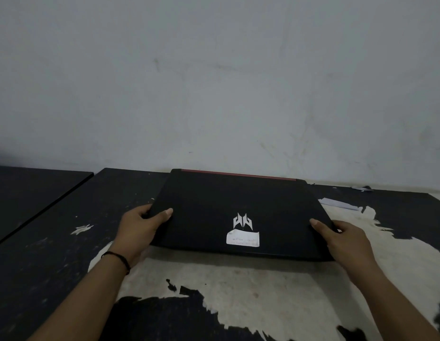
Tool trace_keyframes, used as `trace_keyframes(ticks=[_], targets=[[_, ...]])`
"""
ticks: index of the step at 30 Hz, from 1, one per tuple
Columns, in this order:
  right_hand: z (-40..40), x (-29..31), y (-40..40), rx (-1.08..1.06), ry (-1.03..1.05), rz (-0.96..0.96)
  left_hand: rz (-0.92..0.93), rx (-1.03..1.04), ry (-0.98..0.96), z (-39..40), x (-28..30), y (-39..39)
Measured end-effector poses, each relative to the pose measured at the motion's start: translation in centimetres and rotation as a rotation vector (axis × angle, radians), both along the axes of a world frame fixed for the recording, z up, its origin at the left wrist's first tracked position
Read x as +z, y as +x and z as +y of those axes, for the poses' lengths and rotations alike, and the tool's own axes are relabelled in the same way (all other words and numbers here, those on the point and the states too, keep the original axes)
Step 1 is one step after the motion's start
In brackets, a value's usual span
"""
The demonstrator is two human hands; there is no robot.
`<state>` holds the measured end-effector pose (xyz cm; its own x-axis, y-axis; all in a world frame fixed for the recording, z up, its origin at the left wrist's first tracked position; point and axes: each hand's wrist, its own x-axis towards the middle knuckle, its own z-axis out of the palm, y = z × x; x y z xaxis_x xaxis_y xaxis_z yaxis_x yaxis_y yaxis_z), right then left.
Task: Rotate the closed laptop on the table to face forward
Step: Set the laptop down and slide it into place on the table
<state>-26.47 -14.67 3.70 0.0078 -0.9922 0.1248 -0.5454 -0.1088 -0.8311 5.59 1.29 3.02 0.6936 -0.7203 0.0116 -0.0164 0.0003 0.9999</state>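
A closed black laptop (228, 205) lies flat on the worn black table (54, 262), with its red hinge strip along the far edge by the wall. A silver logo and a white sticker sit on the lid near me. My left hand (140, 227) grips the laptop's left edge, thumb on the lid and fingers under the side. My right hand (344, 239) holds the right edge in the same way, thumb on top. A dark band circles my left wrist.
The tabletop's black coating has peeled away in large pale patches around and in front of the laptop. A second dark table (29, 193) stands at the left across a narrow gap. Paper scraps (337, 203) lie to the laptop's right. A grey wall rises directly behind.
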Motion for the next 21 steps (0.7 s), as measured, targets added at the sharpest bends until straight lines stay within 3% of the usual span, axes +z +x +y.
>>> trace_keyframes(ticks=[21], targets=[[10.3, 1.7, -6.2, 0.006, -0.049, 0.040, -0.050, -0.021, -0.086, 10.2, 0.4, -4.5]])
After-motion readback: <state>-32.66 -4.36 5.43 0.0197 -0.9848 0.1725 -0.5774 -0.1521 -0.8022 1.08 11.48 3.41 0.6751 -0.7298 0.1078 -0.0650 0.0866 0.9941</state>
